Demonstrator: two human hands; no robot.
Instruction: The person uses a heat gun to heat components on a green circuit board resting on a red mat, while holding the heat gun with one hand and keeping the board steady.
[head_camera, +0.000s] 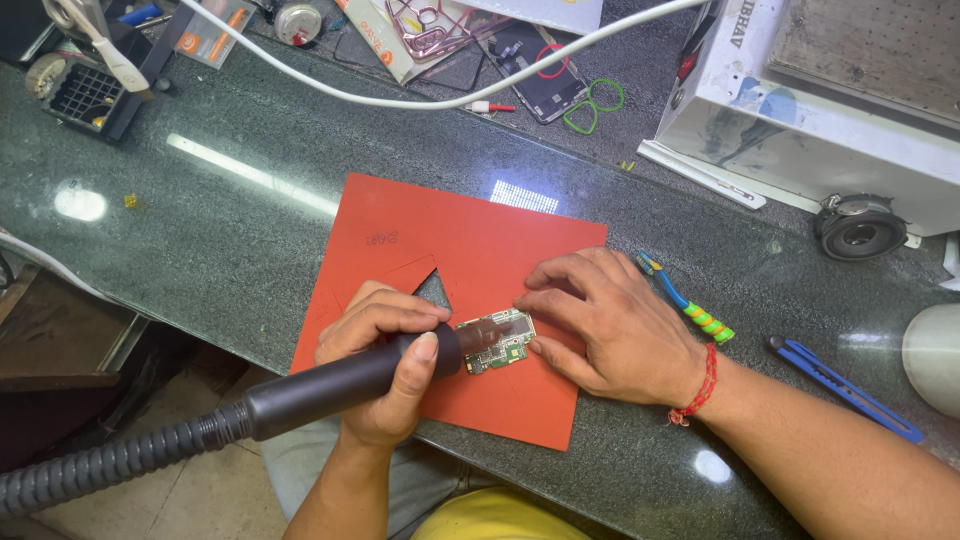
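The left hand (385, 365) is gripping the black hot-air wand (330, 385) tight, blowing on the small green board (497, 342), not yet apart, that the right hand (600, 325) is pressing with open fingers onto the red mat (470, 240) by the desk's (220, 230) near edge.

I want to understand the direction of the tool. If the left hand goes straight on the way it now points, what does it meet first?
Probably the small green circuit board: the left hand aims the black hot-air wand right at it. Just beyond are the right hand fingers.

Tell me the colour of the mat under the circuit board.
The mat is red-orange, seen in the head view, lying on the dark green counter.
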